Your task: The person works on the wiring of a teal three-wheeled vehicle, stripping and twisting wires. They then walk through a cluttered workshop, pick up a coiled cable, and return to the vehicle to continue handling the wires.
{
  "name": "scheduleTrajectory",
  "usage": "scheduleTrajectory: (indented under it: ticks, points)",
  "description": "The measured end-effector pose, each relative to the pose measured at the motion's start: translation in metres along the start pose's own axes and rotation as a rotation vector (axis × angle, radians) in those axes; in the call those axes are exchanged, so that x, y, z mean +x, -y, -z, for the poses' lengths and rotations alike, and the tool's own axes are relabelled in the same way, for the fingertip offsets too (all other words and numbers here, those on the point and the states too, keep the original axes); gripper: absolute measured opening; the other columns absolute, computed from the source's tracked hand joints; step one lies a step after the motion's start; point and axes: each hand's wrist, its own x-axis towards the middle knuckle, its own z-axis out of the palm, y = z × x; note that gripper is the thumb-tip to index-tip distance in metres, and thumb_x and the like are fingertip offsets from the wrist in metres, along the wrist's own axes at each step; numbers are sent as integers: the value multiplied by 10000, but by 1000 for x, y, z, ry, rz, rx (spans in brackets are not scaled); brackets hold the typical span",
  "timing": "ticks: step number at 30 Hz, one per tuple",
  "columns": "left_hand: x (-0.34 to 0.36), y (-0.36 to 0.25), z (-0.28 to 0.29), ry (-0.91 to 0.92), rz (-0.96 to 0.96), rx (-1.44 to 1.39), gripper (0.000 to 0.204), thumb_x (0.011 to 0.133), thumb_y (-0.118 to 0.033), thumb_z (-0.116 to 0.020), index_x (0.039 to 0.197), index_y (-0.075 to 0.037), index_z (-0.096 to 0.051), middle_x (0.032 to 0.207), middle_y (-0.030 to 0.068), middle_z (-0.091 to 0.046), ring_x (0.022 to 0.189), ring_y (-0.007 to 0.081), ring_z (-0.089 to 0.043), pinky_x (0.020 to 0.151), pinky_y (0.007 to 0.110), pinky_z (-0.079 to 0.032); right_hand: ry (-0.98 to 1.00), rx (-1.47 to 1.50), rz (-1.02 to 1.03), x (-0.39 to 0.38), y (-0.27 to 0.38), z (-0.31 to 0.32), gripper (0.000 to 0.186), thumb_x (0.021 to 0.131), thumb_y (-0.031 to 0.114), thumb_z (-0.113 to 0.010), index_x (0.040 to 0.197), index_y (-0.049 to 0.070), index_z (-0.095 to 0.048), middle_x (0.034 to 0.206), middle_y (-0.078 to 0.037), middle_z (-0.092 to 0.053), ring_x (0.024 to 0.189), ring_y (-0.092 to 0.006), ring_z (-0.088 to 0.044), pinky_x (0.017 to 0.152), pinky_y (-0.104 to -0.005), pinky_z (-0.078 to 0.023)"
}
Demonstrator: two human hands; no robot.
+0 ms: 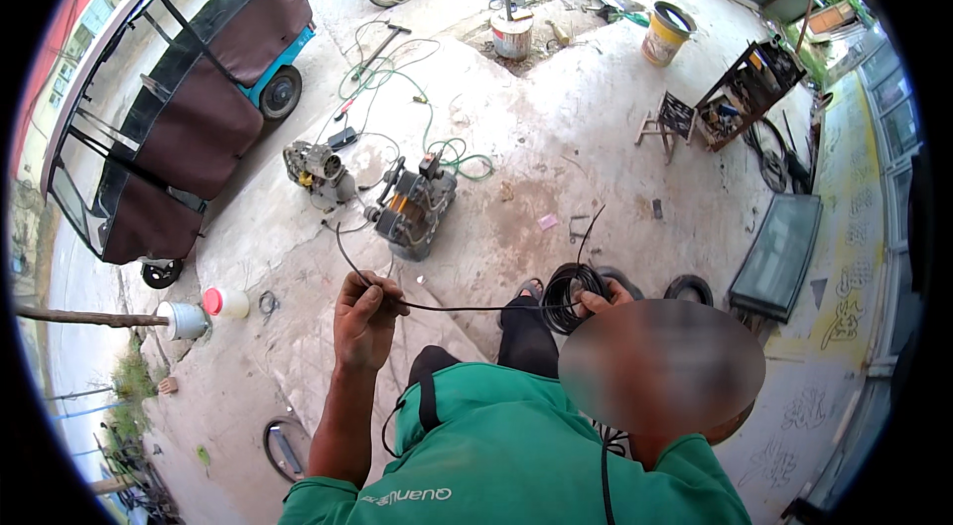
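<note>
A thin black cable is stretched between my hands, above the concrete ground. My left hand (pixel 365 319) is closed in a pinch on it, and a loose end curves up and away past the fingers. The coiled part of the black cable (pixel 564 298) hangs in several loops from my right hand (pixel 606 300), whose fingers are closed around the side of the loops. Another end sticks up above the coil. A blurred patch hides most of my right forearm.
Ahead stand an air compressor (pixel 418 202) and a grey motor-like machine (pixel 320 173), with a green hose (pixel 397 68) beyond. A covered three-wheeler (pixel 189 118) is at left. A tool cabinet (pixel 751 93), a folding stool (pixel 672 118) and a glass panel (pixel 777 255) are at right.
</note>
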Motion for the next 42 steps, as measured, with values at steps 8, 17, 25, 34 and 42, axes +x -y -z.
scheduleTrajectory:
  ticks: [8, 17, 25, 34, 42]
  points:
    - [187, 145, -21, -58, 104, -220, 80, 953, -143, -537, 1015, -103, -568, 950, 84, -639, 816, 210, -627, 735, 364, -520, -54, -317, 168, 157, 22, 94, 301, 807, 139, -689, 1025, -45, -593, 809, -87, -666, 702, -137, -617, 693, -278, -489]
    - [360, 179, -106, -77, 171, 8, 87, 915, -44, -567, 988, -90, -563, 942, 111, -657, 844, 213, -646, 706, 369, -575, -142, -161, -48, 302, 96, 165, 353, 740, 74, -716, 1057, -27, -600, 946, -68, -658, 828, -143, -623, 759, -275, -512]
    - [529, 237, -111, -88, 231, -24, 123, 863, -16, -600, 958, -83, -560, 919, 119, -653, 830, 228, -643, 684, 366, -567, -177, -374, 27, 441, 126, 214, 469, 741, 172, -802, 1111, -28, -592, 989, -121, -665, 891, -194, -631, 816, -333, -514]
    - [738, 274, -216, 103, 219, 7, 173, 873, 3, -599, 1012, -88, -550, 947, 121, -649, 820, 229, -639, 690, 365, -563, -212, -175, 36, 568, 241, 246, 426, 772, 180, -789, 1093, -23, -596, 986, -89, -665, 891, -152, -606, 813, -306, -489]
    - [900, 338, -263, -65, 229, 205, 181, 836, -13, -602, 976, -86, -513, 886, 128, -645, 800, 251, -617, 700, 383, -513, -282, -22, -4, 739, 294, 294, 389, 775, 125, -766, 1082, -40, -593, 940, -97, -657, 835, -163, -621, 741, -310, -520]
